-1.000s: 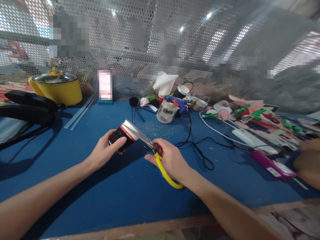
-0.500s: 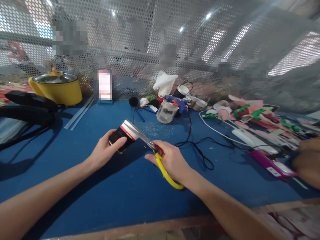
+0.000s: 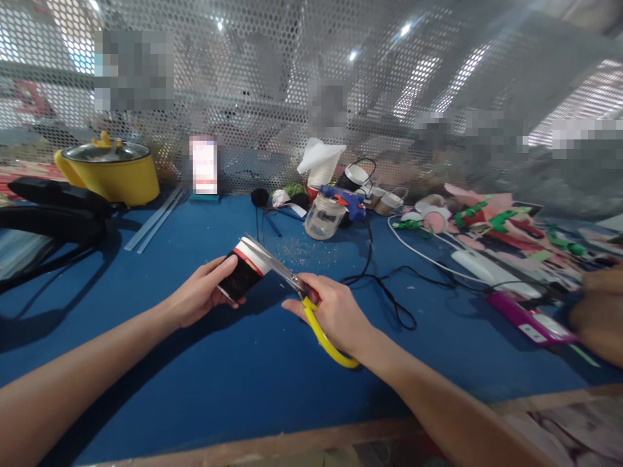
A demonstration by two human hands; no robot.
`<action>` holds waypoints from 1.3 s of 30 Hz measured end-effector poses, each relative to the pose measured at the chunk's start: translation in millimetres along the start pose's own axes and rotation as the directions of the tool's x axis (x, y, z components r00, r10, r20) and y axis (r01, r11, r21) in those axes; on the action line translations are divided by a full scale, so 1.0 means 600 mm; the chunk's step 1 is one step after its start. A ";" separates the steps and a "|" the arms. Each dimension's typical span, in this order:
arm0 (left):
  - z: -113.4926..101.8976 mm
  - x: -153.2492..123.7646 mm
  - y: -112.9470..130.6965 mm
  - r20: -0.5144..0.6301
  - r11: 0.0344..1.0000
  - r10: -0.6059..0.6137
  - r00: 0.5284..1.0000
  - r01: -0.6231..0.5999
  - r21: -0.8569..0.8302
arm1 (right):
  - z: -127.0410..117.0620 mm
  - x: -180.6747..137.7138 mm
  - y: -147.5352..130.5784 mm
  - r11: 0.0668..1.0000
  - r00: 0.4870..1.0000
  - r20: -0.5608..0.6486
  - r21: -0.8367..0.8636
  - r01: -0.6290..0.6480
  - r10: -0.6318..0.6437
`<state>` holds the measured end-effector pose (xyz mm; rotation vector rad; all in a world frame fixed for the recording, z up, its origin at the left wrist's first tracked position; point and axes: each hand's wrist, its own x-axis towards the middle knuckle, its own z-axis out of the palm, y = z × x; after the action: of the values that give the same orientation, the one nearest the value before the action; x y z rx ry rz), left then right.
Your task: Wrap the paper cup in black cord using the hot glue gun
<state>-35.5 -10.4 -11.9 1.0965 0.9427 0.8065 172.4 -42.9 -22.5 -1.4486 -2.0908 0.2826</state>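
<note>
My left hand (image 3: pixel 207 292) is closed around a paper cup (image 3: pixel 243 275), black with a red stripe and a white upper band. The cup is tilted, its white end turned up toward the scissors. In my right hand (image 3: pixel 333 314) are scissors (image 3: pixel 318 327) with yellow handles. Their metal blades lie along the cup's white upper edge; whether paper sits between the blades I cannot tell. My right thumb points left beside the handle. Small white scraps (image 3: pixel 302 251) are scattered on the blue tabletop (image 3: pixel 233 395) beyond my hands.
At the back stand a yellow electric pot (image 3: pixel 114 175), a lit phone (image 3: pixel 204 167), a clear jar (image 3: pixel 324 217) and a blue glue gun (image 3: pixel 345 200). A black cord (image 3: pixel 389 292) runs to the right. Near a purple power strip (image 3: pixel 530 318) is another person's hand (image 3: pixel 598 318), blurred.
My left hand has shifted its hold on the cup, its thumb now higher near the stripe. The cup has turned slightly and moved a little right. The scissors stay nearly in place.
</note>
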 end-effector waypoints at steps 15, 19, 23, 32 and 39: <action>0.007 -0.006 -0.003 -0.081 0.974 0.135 0.988 -0.117 0.194 | 0.003 0.002 0.007 0.997 0.999 0.011 -0.063 -0.034 0.034; 0.012 -0.008 -0.003 -0.084 0.967 0.142 0.986 -0.120 0.225 | 0.007 0.003 0.010 0.999 0.999 0.026 -0.032 -0.034 0.035; 0.013 -0.009 -0.005 -0.089 0.962 0.144 0.986 -0.118 0.248 | 0.007 0.004 0.006 0.999 0.999 0.023 -0.031 -0.036 0.036; 0.013 -0.009 -0.007 -0.104 0.946 0.170 0.980 -0.133 0.295 | 0.002 0.001 -0.001 0.997 0.997 0.044 -0.049 -0.058 0.060; 0.016 -0.011 -0.003 -0.125 0.930 0.188 0.974 -0.136 0.342 | 0.003 0.001 0.002 0.997 0.999 0.033 -0.075 -0.025 0.028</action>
<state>-29.0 -20.1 -10.6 1.4347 1.1596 0.8990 172.3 -41.6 -24.1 -1.5260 -2.1319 0.2433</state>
